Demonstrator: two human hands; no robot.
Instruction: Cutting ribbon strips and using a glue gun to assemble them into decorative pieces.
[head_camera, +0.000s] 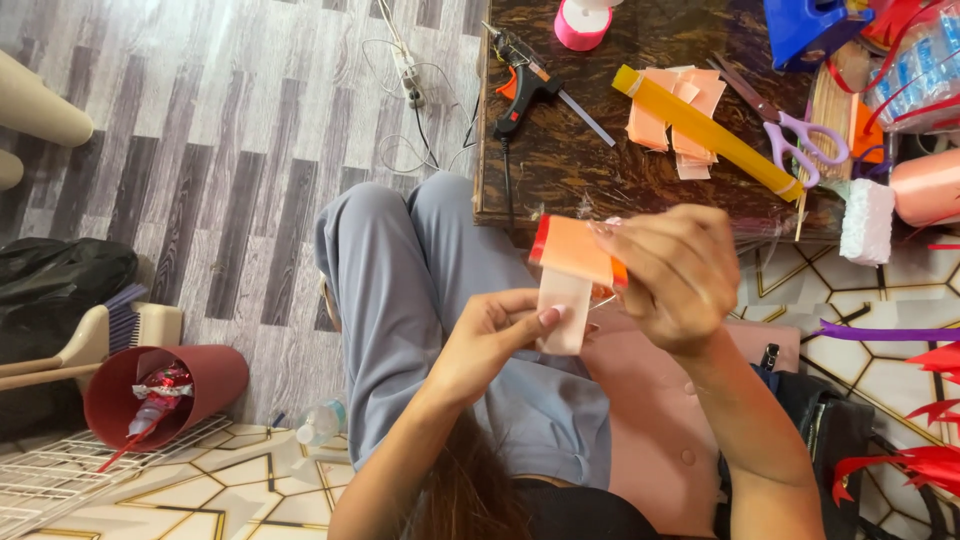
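Note:
My right hand (672, 278) holds a folded strip of peach-orange ribbon (577, 251) over my lap, fingers curled around its right end. My left hand (492, 337) pinches the paler hanging end of the ribbon (564, 315) between thumb and fingers from below. Both hands are just in front of the dark wooden table (560, 170). On that table lie a stack of cut peach ribbon pieces (660, 120), a yellow-orange roll (705, 130), lilac-handled scissors (795, 135) and a black glue gun (520, 85).
A pink ribbon spool (582, 22) and a blue bag (805, 25) stand at the table's back. A white foam block (866, 220) sits at the right edge, red ribbon (920, 465) lies lower right. A red bin (160, 390), a brush (90, 340) and a plastic bottle (320, 422) are on the floor to the left.

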